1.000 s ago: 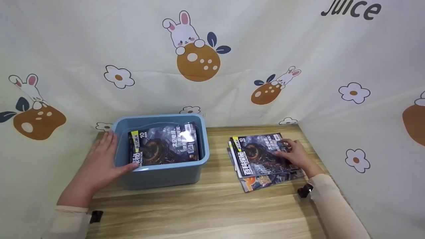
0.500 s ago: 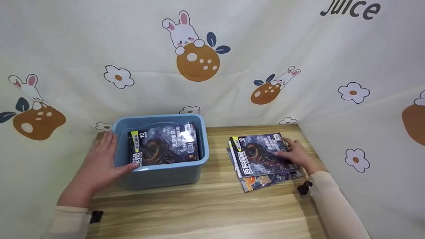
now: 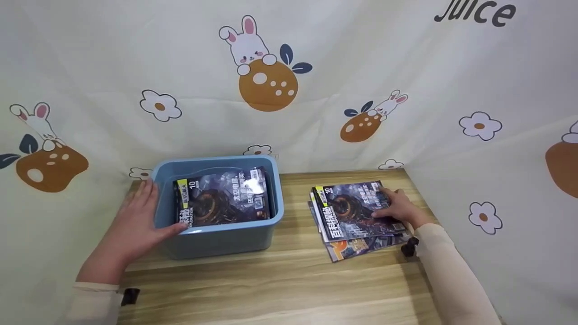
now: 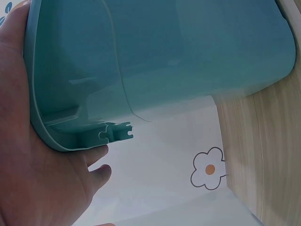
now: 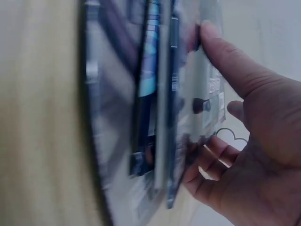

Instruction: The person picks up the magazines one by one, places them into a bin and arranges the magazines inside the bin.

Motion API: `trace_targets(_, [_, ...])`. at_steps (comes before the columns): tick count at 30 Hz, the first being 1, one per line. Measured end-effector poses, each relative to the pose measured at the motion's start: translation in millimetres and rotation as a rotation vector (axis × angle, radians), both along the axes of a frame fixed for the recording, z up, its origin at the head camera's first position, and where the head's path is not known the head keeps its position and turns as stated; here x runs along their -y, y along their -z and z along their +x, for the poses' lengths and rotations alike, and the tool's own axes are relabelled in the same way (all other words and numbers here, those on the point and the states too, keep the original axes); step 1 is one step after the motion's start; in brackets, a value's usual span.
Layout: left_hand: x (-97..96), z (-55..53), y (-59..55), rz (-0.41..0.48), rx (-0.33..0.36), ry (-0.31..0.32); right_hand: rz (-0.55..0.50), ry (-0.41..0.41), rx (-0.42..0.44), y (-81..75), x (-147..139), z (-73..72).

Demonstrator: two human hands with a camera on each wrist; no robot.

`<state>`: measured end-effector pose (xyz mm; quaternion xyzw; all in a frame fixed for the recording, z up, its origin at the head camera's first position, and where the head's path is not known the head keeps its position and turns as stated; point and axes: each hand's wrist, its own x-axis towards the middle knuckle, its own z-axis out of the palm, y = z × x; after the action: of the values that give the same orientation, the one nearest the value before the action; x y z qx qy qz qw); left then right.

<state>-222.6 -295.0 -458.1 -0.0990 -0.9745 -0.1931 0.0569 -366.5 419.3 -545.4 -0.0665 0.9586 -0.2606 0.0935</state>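
My left hand (image 3: pixel 135 221) rests on the near left corner of a light blue plastic bin (image 3: pixel 226 241), thumb along the front rim and fingers spread along the left side. A magazine (image 3: pixel 228 196) with a dark space-themed cover lies face up inside the bin. To the right, a similar magazine (image 3: pixel 350 212) tops a small, uneven stack. My right hand (image 3: pixel 399 207) holds that magazine at its right edge, thumb flat on the cover; the right wrist view shows the other fingers (image 5: pixel 221 150) bent at the edge. Another magazine (image 3: pixel 347 248) sticks out underneath.
The wood-grain tabletop (image 3: pixel 266 289) carries the bin and the stack. Behind and beside it hangs a pale cloth (image 3: pixel 203 126) printed with rabbits, oranges and flowers. The bin's back stands close to this cloth.
My right hand and forearm have shifted slightly left over the top magazine. The left hand, the bin and the stack stay practically where they were.
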Motion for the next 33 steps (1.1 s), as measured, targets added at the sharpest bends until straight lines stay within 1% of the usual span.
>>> trace_targets(4, [0.5,0.5,1.0,-0.002,0.001,-0.001,0.017,0.001,0.055,-5.8,3.3,-2.8])
trace_targets(7, [1.0,-0.2,1.1,-0.008,0.008,-0.003,0.039,0.007,0.073,-9.3,6.5,-5.4])
trace_targets(11, [0.5,-1.1,0.8,-0.013,0.012,-0.007,0.064,0.015,0.078,-10.0,6.9,-7.4])
trace_targets(14, [0.6,-0.8,1.3,-0.008,0.012,-0.006,0.058,0.005,0.064,-8.6,5.4,-7.2])
trace_targets(16, [0.6,0.3,2.1,-0.006,0.011,-0.007,0.014,-0.009,0.055,-7.4,4.8,-6.7])
trace_targets(21, [0.1,1.5,3.1,-0.013,0.014,-0.007,-0.141,-0.052,0.044,-4.8,-1.1,-3.3])
trace_targets(23, [0.1,1.8,3.1,-0.014,0.015,-0.007,-0.185,-0.069,0.049,-3.6,-5.3,-1.6])
trace_targets(26, [0.0,1.8,2.3,-0.013,0.014,-0.008,-0.256,-0.073,0.072,-1.0,-13.0,0.3])
trace_targets(27, [0.0,1.7,2.2,-0.011,0.014,-0.009,-0.287,-0.072,0.088,0.0,-16.0,0.7])
trace_targets(29, [-0.3,1.6,1.5,-0.009,0.015,-0.009,-0.392,-0.053,0.138,2.2,-21.6,1.2])
trace_targets(33, [-0.1,1.2,0.9,-0.003,0.017,-0.008,-0.561,0.001,0.221,7.8,-30.5,0.9])
